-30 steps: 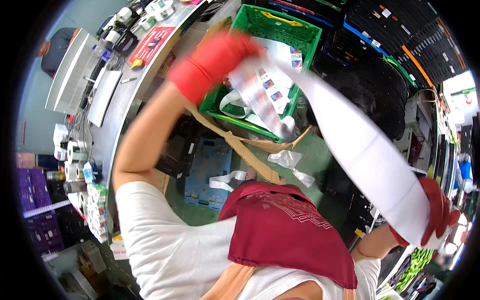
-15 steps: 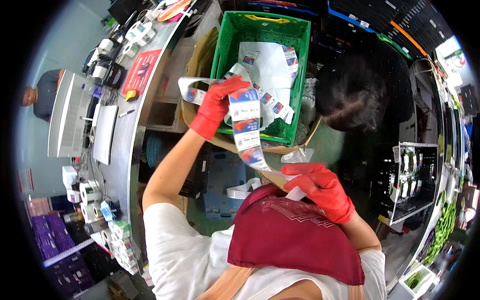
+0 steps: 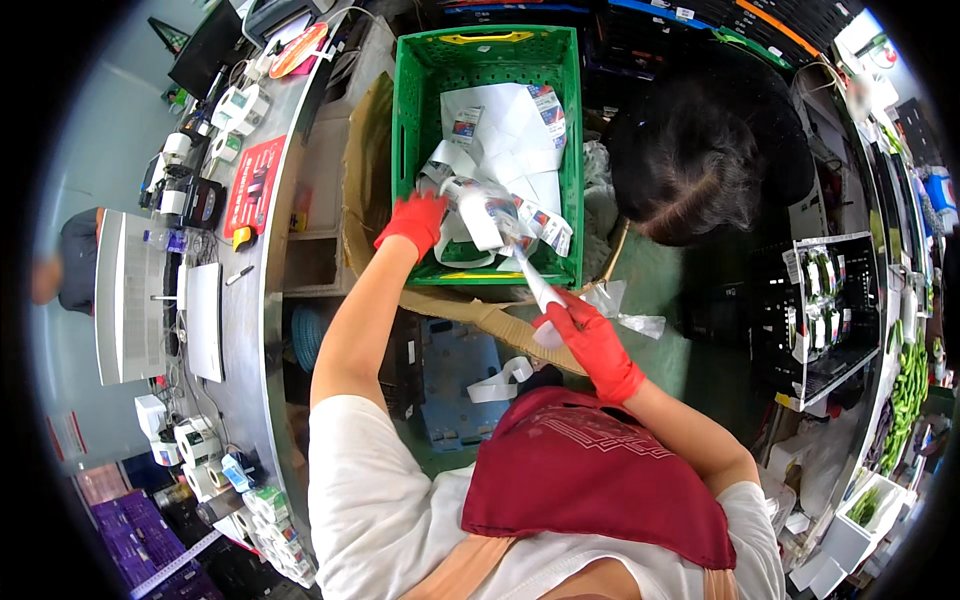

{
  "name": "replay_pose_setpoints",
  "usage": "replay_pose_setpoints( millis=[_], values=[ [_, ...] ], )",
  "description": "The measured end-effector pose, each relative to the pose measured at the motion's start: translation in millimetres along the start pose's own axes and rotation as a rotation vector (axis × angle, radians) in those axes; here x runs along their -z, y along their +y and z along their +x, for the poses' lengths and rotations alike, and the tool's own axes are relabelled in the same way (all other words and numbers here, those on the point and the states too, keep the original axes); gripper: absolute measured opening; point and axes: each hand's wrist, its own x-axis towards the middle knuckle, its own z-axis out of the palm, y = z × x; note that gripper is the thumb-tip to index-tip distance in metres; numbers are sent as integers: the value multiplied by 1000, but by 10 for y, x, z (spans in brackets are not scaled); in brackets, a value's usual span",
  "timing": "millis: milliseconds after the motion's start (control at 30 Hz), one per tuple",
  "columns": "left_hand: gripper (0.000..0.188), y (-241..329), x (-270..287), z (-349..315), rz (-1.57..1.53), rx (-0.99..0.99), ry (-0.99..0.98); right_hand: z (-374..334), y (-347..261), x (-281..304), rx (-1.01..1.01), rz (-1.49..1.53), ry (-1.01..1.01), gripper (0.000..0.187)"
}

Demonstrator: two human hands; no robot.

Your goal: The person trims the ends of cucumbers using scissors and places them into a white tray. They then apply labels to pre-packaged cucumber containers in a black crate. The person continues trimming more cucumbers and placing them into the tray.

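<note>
My two hands wear red gloves. At the left wall of a green crate [image 3: 571, 100], my left hand [image 3: 413, 222] has its fingers apart and nothing visibly held. My right hand [image 3: 592, 345], near the crate's front right corner, is closed on one end of a strip of labels [image 3: 540, 286]. Twisted and blurred, the strip runs up into the crate. Inside lie white sheets [image 3: 510, 125] and several printed labels with blue and red panels, one label piece [image 3: 466, 124] near the left wall.
A torn cardboard box [image 3: 366, 165] surrounds the crate's lower left. Left stands a metal bench [image 3: 245, 330] with label printers and rolls. Another person's head [image 3: 690, 150] leans in at right, above a black rack [image 3: 825, 310]. A loose white strip [image 3: 500, 382] lies over a blue pallet [image 3: 455, 370].
The label strip, earlier stretched between both hands, has dropped into the crate from my left hand. That hand has moved down and opened; my right hand has moved up and left toward the crate.
</note>
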Motion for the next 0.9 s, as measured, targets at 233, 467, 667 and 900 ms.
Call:
replay_pose_setpoints(
  millis=[233, 467, 667, 900],
  values=[
    [49, 422, 109, 251, -159, -14, -13, 338, 631, -33, 385, -311, -80, 48],
    [68, 1004, 140, 311, -148, 16, -383, -463, 188, -66, 603, -914, -183, 80],
    [42, 1484, 183, 368, -189, 347, -531, -1091, 362, 645, 605, -861, -79, 37],
    [31, 2462, 1125, -438, -781, 188, -145, -2535, 1056, 2289, 588, -770, 232, 43]
  ],
)
